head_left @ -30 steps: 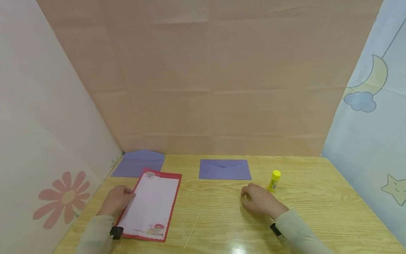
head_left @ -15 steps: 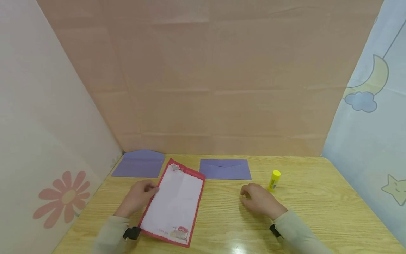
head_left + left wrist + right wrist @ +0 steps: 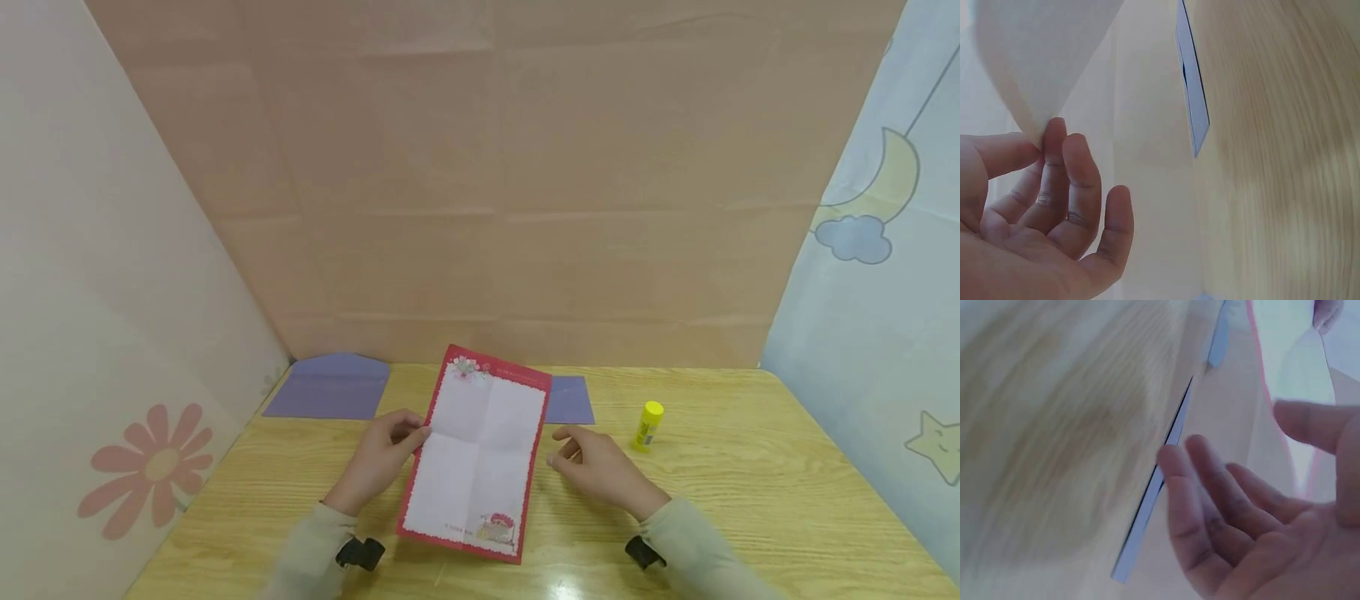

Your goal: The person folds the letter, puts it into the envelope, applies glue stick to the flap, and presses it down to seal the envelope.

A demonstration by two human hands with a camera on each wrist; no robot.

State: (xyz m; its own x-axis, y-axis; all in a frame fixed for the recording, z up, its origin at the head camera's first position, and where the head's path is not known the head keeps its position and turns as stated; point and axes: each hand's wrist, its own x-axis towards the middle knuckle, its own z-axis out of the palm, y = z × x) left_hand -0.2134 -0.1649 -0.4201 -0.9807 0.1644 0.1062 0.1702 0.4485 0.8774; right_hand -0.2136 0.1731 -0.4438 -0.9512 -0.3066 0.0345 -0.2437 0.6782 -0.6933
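Observation:
My left hand pinches the left edge of a red-bordered sheet of letter paper between thumb and fingertips. The sheet is raised and tilted, with crossing fold creases, a flower print at its top left and a small picture at its bottom right. In the left wrist view the paper rises from the thumb and index finger of the hand. My right hand, fingers loosely bent and holding nothing, is just right of the sheet's right edge. The right wrist view shows thumb and fingers of this hand apart.
Behind the sheet lies a purple envelope, its left part hidden. Another purple envelope with its flap spread lies at the back left. A yellow glue stick stands upright on the wooden table, right of my right hand.
My left hand has lifted the letter paper from the left and carried it right to the middle, tilting it up. My right hand has shifted slightly left, its fingers spreading toward the sheet.

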